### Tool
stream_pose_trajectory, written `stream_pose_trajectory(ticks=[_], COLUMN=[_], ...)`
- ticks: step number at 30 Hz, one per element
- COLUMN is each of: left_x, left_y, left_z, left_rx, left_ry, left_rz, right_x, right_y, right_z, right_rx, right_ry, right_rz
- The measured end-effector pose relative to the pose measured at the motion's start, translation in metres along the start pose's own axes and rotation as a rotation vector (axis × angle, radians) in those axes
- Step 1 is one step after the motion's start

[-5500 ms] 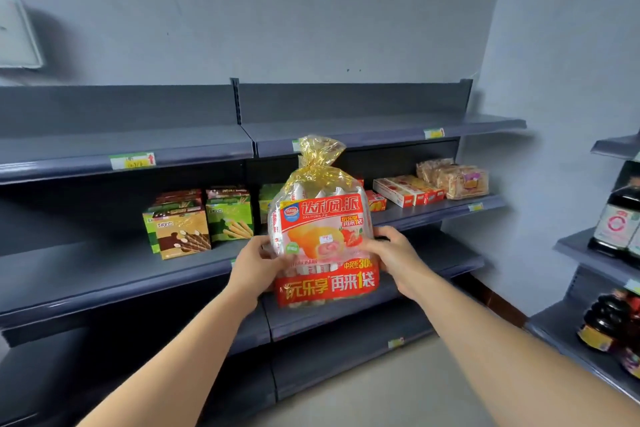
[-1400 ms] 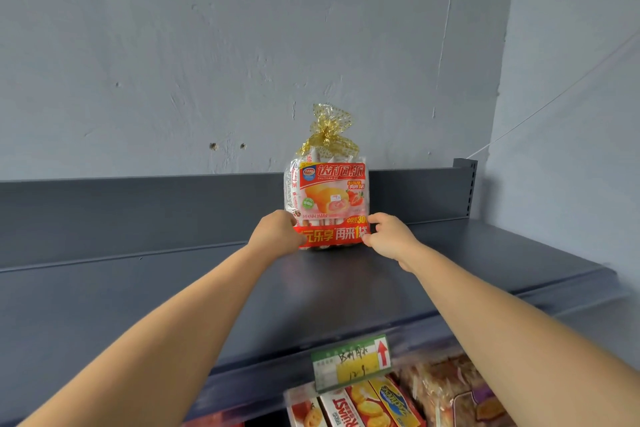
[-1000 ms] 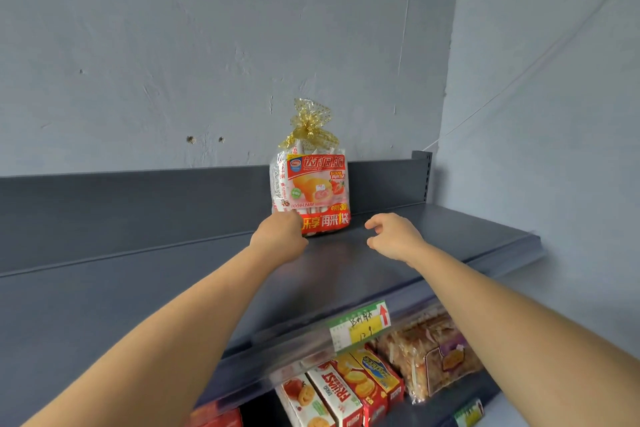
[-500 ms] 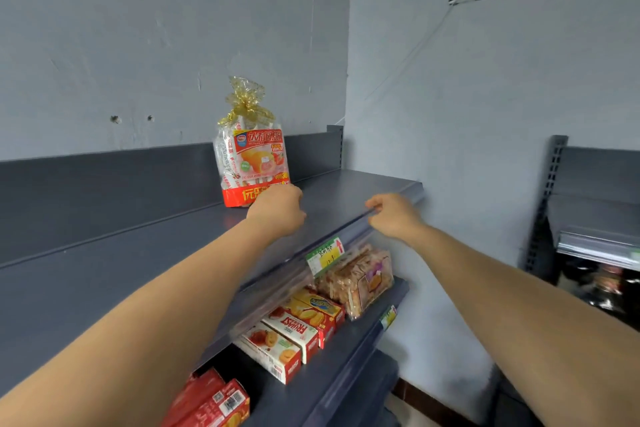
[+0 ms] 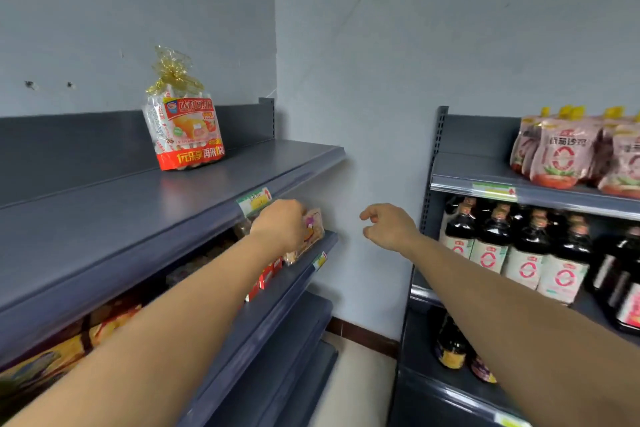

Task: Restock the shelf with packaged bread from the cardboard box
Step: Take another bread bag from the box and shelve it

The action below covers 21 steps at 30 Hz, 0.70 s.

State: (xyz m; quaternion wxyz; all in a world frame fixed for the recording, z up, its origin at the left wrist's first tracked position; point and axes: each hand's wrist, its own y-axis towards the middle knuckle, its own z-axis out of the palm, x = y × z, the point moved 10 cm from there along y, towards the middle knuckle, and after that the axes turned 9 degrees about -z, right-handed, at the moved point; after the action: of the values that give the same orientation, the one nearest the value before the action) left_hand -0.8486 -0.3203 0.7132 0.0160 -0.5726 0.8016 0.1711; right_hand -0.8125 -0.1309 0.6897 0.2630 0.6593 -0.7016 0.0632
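A clear bag of packaged bread (image 5: 188, 130) with a red label and a gold tie stands upright on the top grey shelf (image 5: 145, 204), against its back panel. Both hands are away from it. My left hand (image 5: 282, 224) hangs in front of the shelf's front edge with loosely curled fingers and holds nothing. My right hand (image 5: 389, 227) floats in the air to the right, fingers loosely curled and empty. The cardboard box is not in view.
Under the top shelf sit wrapped cakes (image 5: 306, 237) and red boxes (image 5: 266, 276). A second shelf unit on the right carries dark sauce bottles (image 5: 519, 246) and pink pouches (image 5: 568, 149). A bare wall corner and floor (image 5: 353, 385) lie between the units.
Both hands have let go of the bread bag and drawn back and down from the top shelf. The view has swung right, bringing the second shelf unit into sight.
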Motion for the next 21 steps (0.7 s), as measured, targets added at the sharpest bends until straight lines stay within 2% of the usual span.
stream_pose_trajectory(ticks=[6,13,21], left_x=[-0.037,-0.034,-0.031], left_y=[-0.092,-0.117,-0.204], left_z=[0.036,0.045,0.082], left_rx=[0.121,0.142,0.282], left_ry=[0.075,0.072,0.025], left_rz=[0.099,0.115,0.203], right_x=[-0.037,-0.042,-0.047], right_y=[-0.110,-0.141,-0.266], right_z=[-0.002,0.001,0.027], right_rx=[0.040,0.067,0.102], right_ry=[-0.035,-0.089,-0.102], right_rz=[0.102,0.121,0.287])
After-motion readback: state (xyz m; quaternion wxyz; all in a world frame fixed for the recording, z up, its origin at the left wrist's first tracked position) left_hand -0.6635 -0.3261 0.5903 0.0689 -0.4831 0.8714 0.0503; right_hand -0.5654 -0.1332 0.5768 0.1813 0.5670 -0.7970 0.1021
